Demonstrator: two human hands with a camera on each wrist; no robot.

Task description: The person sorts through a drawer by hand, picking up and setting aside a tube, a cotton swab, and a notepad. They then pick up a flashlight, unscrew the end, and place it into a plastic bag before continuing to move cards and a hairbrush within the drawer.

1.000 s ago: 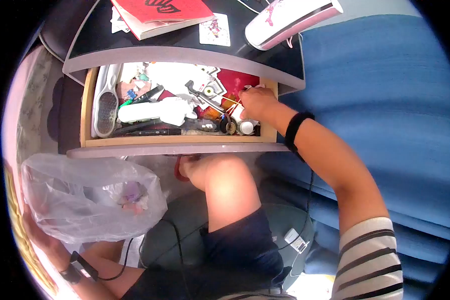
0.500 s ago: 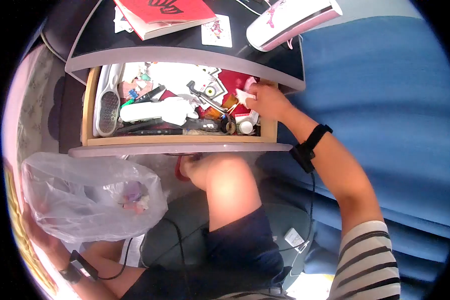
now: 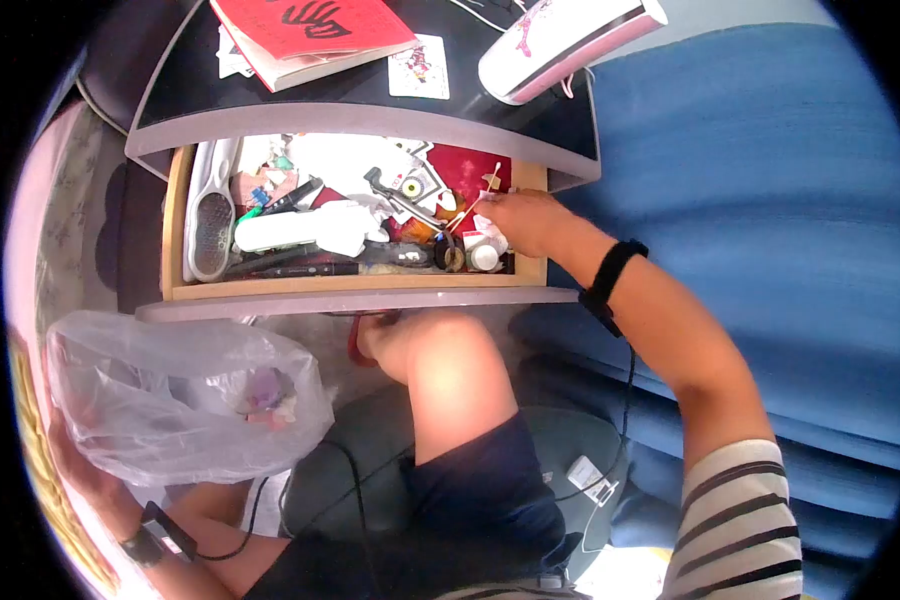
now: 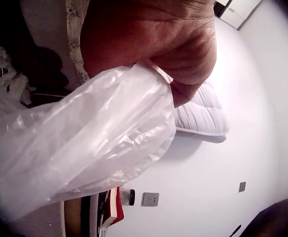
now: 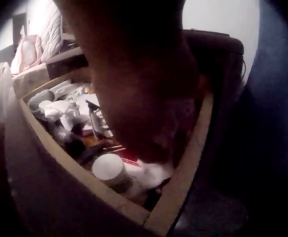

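Observation:
My left hand (image 4: 154, 44) grips the rim of a clear plastic bag (image 3: 180, 400), which hangs at the lower left with crumpled purple and pink scraps (image 3: 268, 390) inside. My right hand (image 3: 530, 222) reaches into the right end of an open drawer (image 3: 370, 284), fingers pointing down among small things. By its fingertips are cotton swabs (image 3: 496, 172) and a crumpled whitish scrap (image 3: 484, 207). I cannot tell whether the fingers pinch anything. A round white cap (image 5: 109, 168) lies just in front of that hand, beside a roll of tape (image 3: 450, 252).
The drawer also holds a foot file (image 3: 213, 230), a razor (image 3: 400, 198), playing cards (image 3: 425, 180) and a white crumpled wrapping (image 3: 345, 228). On the black tabletop above lie a red book (image 3: 310, 40), a joker card (image 3: 419, 67) and a white-and-pink cylinder (image 3: 560, 50). Blue fabric (image 3: 750, 200) covers the right side.
My right hand lifts a little back toward the drawer's right wall, then dips in again; a whitish scrap and swabs shift near its fingers. The left hand and bag stay put.

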